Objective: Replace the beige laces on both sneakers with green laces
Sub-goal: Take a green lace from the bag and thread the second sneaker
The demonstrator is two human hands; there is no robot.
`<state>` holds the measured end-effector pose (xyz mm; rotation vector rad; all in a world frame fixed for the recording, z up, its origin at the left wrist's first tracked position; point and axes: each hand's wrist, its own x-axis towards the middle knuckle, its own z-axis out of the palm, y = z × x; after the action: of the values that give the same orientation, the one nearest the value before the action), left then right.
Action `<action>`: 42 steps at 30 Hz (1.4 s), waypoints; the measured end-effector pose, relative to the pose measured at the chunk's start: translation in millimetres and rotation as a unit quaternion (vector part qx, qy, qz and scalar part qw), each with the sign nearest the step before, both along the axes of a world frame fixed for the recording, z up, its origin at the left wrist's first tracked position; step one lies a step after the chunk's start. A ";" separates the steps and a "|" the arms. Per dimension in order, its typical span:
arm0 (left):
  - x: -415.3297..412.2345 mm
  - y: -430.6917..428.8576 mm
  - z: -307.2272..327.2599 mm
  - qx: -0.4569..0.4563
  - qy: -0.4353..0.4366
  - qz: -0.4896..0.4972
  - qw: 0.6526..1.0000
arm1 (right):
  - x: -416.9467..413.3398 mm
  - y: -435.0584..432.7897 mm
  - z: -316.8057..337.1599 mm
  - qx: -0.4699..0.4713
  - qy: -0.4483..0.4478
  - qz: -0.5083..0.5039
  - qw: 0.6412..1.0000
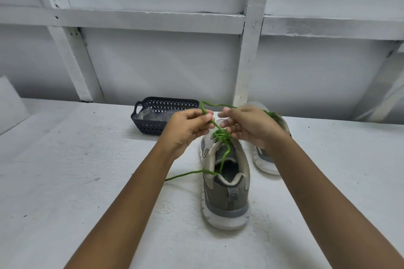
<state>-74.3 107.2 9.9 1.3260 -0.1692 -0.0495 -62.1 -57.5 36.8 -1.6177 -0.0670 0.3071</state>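
No word, brand, number or sign can be read anywhere in the view. The near sneaker (pixel 226 194) bears a dark mark (pixel 206 151) on its left side wall, beside the collar opening, too small and blurred to read as letters.

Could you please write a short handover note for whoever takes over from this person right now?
Left hand: pinches the green lace above the near sneaker.
Right hand: fingertips at that sneaker's lacing; grip unclear.
Far sneaker: behind the right wrist, green lacing showing on it. Dark basket at the back left.
Done: no beige laces in sight; near sneaker has green lacing.
Left: one loose end trails left over the collar; probably tighten and tie.
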 end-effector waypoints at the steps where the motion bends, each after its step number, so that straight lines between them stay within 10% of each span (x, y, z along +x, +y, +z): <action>1: 1.2 0.0 0.9 -0.015 0.002 0.016 1.000 | -3.5 0.7 -0.4 -0.041 -0.010 0.017 0.999; 8: 5.4 1.6 2.8 -0.083 0.023 0.097 0.992 | -16.5 0.7 -2.8 -0.175 -0.099 0.038 0.979; 15: -5.4 -7.5 -11.2 0.034 0.017 -0.020 0.999 | -17.9 2.5 -1.0 -0.199 -0.113 0.057 0.972; 21: -5.2 -3.6 -21.0 0.050 0.019 0.081 0.995 | -15.2 1.6 -16.8 -0.476 -0.258 -0.016 0.841; 24: -6.2 -1.7 -29.1 0.092 0.012 0.113 0.989 | -13.8 5.0 -30.3 -0.520 -0.203 0.015 0.829; 34: -8.7 -11.9 -48.2 0.138 0.009 0.117 0.983 | -12.1 3.1 -45.6 -0.176 -0.051 -0.021 0.983; 42: -4.0 -19.8 -52.7 0.134 0.005 0.140 0.981 | -11.3 1.1 -56.3 -0.062 -0.001 -0.021 0.998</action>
<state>-78.4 87.4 -42.8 1.6079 0.0363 0.1652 -73.4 -56.5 -19.5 -1.7406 -0.0154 0.2817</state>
